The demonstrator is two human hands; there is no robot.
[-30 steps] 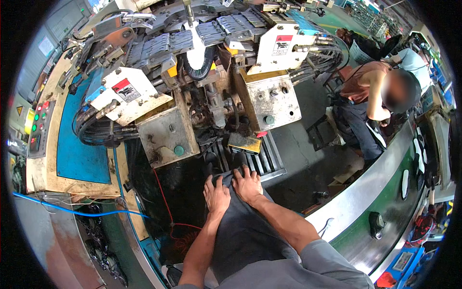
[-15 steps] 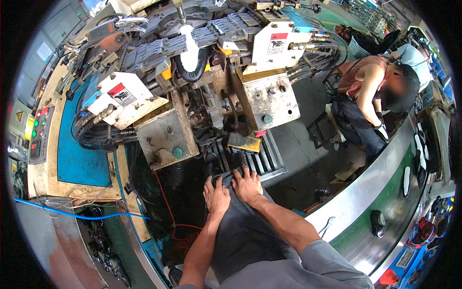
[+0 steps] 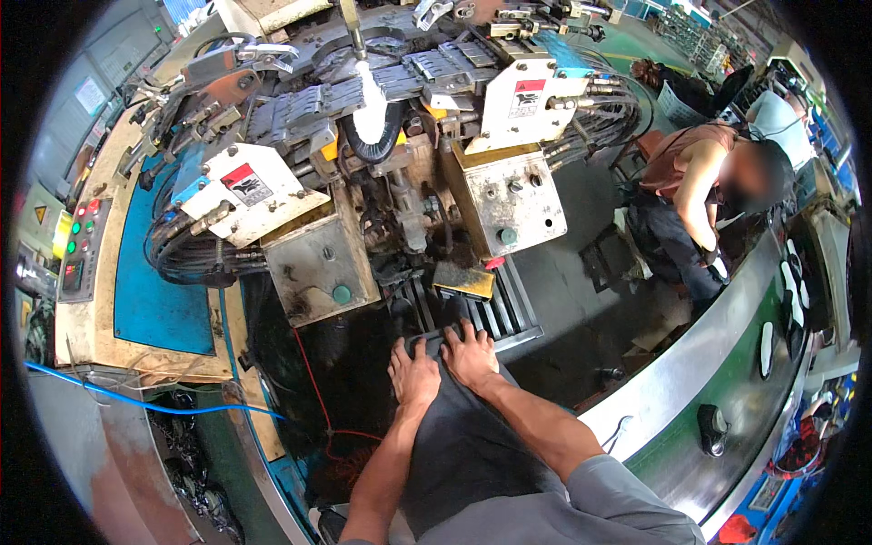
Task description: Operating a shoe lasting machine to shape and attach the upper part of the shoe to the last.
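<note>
My left hand (image 3: 414, 374) lies on the dark trousers (image 3: 463, 445) at my left knee, fingers curved over the cloth. Beside it, my right hand (image 3: 472, 356) rests on the other knee with its fingers spread. Neither hand holds anything. Ahead of them stands a large machine, where a dark shoe upper with a white underside (image 3: 369, 113) sits sole up between metal clamp plates (image 3: 295, 107). A metal rod (image 3: 352, 25) comes down on the white part. Below are a yellow-edged foot pedal (image 3: 463, 282) and a slatted metal grate (image 3: 518, 304).
Two button boxes (image 3: 322, 272) (image 3: 509, 200) jut toward me. On the right runs a green conveyor (image 3: 672, 463) with a metal rim, carrying a dark shoe (image 3: 713, 429) and pale soles (image 3: 767, 350). A co-worker (image 3: 695, 173) bends beside it. A blue hose (image 3: 154, 407) crosses at left.
The view has tilted slightly, so the machine sits a little lower and further right. My hands stay on my knees. The co-worker's hands have shifted slightly.
</note>
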